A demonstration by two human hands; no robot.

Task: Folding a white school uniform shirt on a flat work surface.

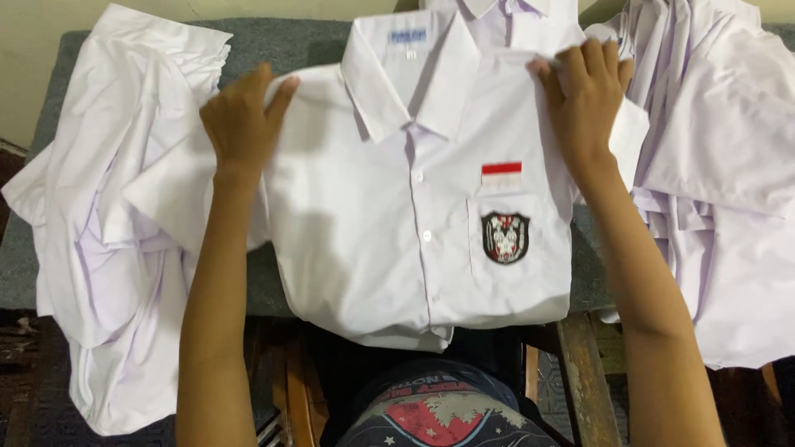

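Observation:
A folded white buttoned shirt (389, 223) lies front-up in the middle of a grey padded table (281, 45), collar away from me. It has a red and white patch and a dark crest on its chest pocket. My left hand (240, 124) grips the shirt's left shoulder, fingers curled over the cloth. At the right shoulder, my right hand (584, 95) holds the fabric edge the same way. Both forearms reach forward along the shirt's sides.
A heap of loose white shirts (108, 215) hangs over the table's left edge. More white shirts (720, 165) are piled at the right. Another folded white shirt (513, 21) lies behind the collar. A wooden frame (584, 372) shows under the table's near edge.

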